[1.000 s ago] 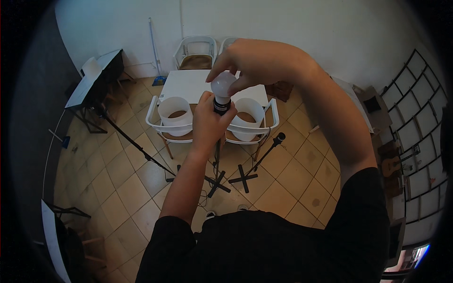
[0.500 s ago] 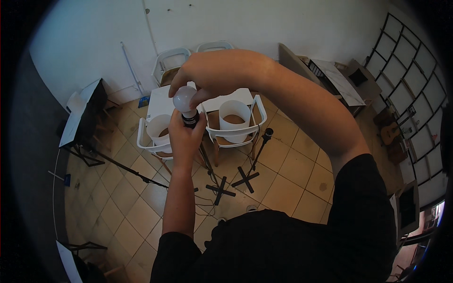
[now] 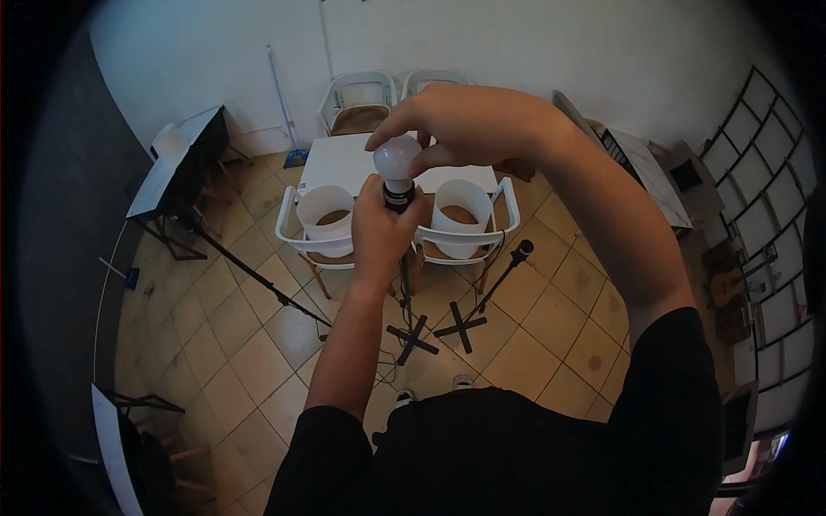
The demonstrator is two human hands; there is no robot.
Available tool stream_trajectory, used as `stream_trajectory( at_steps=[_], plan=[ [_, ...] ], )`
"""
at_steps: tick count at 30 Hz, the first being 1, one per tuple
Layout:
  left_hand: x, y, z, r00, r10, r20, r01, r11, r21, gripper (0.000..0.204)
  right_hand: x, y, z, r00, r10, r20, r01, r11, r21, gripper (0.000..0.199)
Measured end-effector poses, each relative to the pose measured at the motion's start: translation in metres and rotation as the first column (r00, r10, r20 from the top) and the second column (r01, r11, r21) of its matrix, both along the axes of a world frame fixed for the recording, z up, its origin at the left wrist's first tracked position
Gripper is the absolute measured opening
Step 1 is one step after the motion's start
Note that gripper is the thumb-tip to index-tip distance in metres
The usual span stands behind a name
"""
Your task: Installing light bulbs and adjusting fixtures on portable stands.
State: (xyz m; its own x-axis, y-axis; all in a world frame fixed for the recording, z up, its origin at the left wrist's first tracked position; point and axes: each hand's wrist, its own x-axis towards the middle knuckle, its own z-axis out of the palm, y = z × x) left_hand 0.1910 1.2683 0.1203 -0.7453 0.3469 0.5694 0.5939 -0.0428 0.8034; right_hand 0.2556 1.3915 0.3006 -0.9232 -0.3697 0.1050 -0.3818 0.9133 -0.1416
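Note:
A white round light bulb [image 3: 397, 160] sits upright in a black lamp socket [image 3: 398, 197] at chest height. My left hand [image 3: 380, 225] is wrapped round the socket from below, with the thumb on its right side. Arching over from the right, my right hand [image 3: 456, 127] has its fingers curved around the bulb, the thumb at the bulb's right side and a fingertip at its upper left. Below the socket a thin dark pole runs down to a black cross-shaped base [image 3: 413, 340] on the floor; my left hand partly hides where they join.
Behind my hands stands a white table [image 3: 331, 161] with white chairs. Two white cylindrical shades [image 3: 463, 217] rest on the near seats. A second black stand [image 3: 502, 273] is to the right, and another dark pole [image 3: 258, 277] slants at left. Cables lie near the bases.
The whole view has shifted, so hands, bulb and furniture appear further right. Both hands keep their places on the socket and bulb, with the right fingers slightly higher around the bulb.

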Motion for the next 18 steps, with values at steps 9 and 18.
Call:
stream_trajectory(
  at_steps=[9,18],
  plan=[
    [0.001,-0.001,0.001,0.999,-0.009,-0.041,0.009,1.000,0.011,0.023,0.002,-0.015,-0.006,0.986,-0.145,-0.076,0.153,0.983,0.098,0.050],
    [-0.001,-0.001,0.003,0.995,0.044,-0.088,-0.045,0.999,-0.012,0.023,-0.002,-0.013,0.002,0.997,-0.074,-0.022,0.076,0.994,0.073,0.042]
  ],
)
